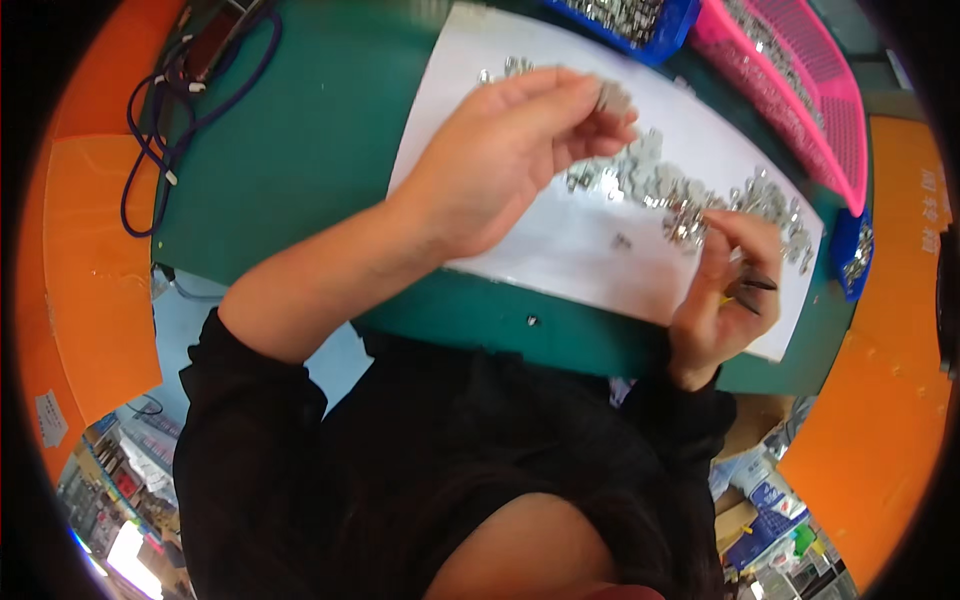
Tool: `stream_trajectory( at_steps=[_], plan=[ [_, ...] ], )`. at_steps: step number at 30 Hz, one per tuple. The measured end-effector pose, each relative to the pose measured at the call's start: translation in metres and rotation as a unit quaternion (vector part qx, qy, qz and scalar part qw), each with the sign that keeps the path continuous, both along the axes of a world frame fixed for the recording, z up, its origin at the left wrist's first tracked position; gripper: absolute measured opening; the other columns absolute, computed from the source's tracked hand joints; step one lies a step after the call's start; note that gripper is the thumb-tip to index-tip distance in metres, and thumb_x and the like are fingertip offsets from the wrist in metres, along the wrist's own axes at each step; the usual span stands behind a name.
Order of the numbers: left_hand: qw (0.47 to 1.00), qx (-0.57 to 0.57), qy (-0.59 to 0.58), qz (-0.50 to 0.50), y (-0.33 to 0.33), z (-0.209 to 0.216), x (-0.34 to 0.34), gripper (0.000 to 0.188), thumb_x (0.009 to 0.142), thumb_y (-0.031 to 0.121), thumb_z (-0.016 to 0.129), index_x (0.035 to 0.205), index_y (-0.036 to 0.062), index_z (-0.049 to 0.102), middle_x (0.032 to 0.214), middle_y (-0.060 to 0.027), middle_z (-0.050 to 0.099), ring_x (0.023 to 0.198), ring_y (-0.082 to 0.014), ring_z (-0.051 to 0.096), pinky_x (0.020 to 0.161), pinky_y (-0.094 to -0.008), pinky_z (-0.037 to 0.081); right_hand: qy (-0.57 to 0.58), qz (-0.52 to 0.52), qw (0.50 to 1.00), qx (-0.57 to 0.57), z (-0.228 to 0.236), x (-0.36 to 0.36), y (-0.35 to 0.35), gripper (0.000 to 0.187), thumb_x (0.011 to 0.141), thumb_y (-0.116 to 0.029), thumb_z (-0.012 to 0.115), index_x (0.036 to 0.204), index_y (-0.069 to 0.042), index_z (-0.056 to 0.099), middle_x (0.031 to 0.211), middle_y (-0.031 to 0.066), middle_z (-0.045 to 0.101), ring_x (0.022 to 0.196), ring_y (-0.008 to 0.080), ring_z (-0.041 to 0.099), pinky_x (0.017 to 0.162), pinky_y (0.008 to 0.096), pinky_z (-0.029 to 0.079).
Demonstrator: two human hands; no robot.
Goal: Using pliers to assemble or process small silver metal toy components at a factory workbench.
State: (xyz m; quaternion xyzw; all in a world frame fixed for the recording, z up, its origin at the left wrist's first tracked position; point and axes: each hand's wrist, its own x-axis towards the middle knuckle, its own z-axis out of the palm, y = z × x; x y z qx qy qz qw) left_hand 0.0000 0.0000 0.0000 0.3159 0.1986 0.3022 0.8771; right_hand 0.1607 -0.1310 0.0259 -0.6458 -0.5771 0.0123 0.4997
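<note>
My left hand [505,150] is raised over the white sheet [560,255], its thumb and fingers closed on a small cluster of flat grey pieces [613,98]. Further right, my right hand [730,295] has a small dark, two-pointed tool [752,287] tucked in its curled fingers, with a bit of yellow near it; its exact kind is unclear. The thumb and forefinger of that hand come together beside shiny metal pieces [685,225]. Whether they pinch one is too small to see. A loose heap of grey pieces [655,180] spreads across the sheet between both hands.
A blue tray [645,48] of metal parts and a pink perforated basket [850,130] stand along the far side. At the right edge is a small blue container [845,270]. A dark cord [215,115] coils on the green table [300,150] at the left.
</note>
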Motion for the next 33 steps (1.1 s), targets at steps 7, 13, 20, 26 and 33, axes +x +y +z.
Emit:
stream_trajectory(
  at_steps=[7,13,20,26,33],
  plan=[
    [0.997,0.070,0.033,-0.013,0.002,-0.012,0.006,0.028,0.103,0.023,0.049,0.108,-0.0004,0.063,0.105,-0.0105,0.066,0.097,-0.0176,0.063,0.089,-0.0310,0.051,-0.175,0.216,0.944,-0.178,-0.008,-0.010,-0.045,0.029,0.064,-0.004,0.074,0.092,-0.012,0.073,0.069,0.0018,0.050,0.069,0.0231,0.049,0.064,0.0334,0.039],
    [0.995,0.089,-0.013,0.031,-0.004,-0.016,0.008,0.025,0.100,0.019,0.054,0.102,-0.0026,0.065,0.097,-0.0100,0.067,0.088,-0.0162,0.064,0.085,-0.0288,0.052,-0.242,0.179,0.926,-0.228,-0.018,-0.043,-0.059,0.050,0.058,-0.012,0.075,0.107,-0.015,0.071,0.078,-0.0003,0.053,0.074,0.0204,0.053,0.070,0.0337,0.043],
    [0.993,0.121,0.013,0.001,-0.009,-0.005,0.003,0.026,0.102,0.022,0.051,0.106,-0.0004,0.063,0.103,-0.0099,0.067,0.093,-0.0165,0.063,0.087,-0.0299,0.051,-0.328,0.137,0.919,-0.173,-0.028,-0.060,-0.053,0.036,0.061,-0.012,0.072,0.096,-0.011,0.067,0.082,0.0006,0.055,0.079,0.0202,0.056,0.075,0.0351,0.041],
    [0.996,0.088,0.016,0.006,-0.009,-0.004,0.002,0.024,0.102,0.022,0.050,0.105,0.0010,0.062,0.101,-0.0102,0.067,0.090,-0.0163,0.063,0.084,-0.0293,0.051,-0.327,0.151,0.910,-0.203,-0.023,-0.057,-0.053,0.035,0.059,-0.013,0.073,0.093,-0.012,0.064,0.086,0.0007,0.055,0.083,0.0200,0.055,0.078,0.0351,0.040],
    [0.981,-0.093,-0.081,-0.152,-0.015,0.004,-0.004,0.022,0.102,0.022,0.049,0.106,0.0032,0.059,0.109,-0.0143,0.067,0.098,-0.0219,0.066,0.095,-0.0363,0.052,-0.123,0.080,0.989,0.009,0.014,-0.029,-0.014,0.019,0.070,0.005,0.066,0.085,-0.004,0.057,0.079,0.0079,0.056,0.073,0.0222,0.053,0.070,0.0323,0.041]
  ],
)
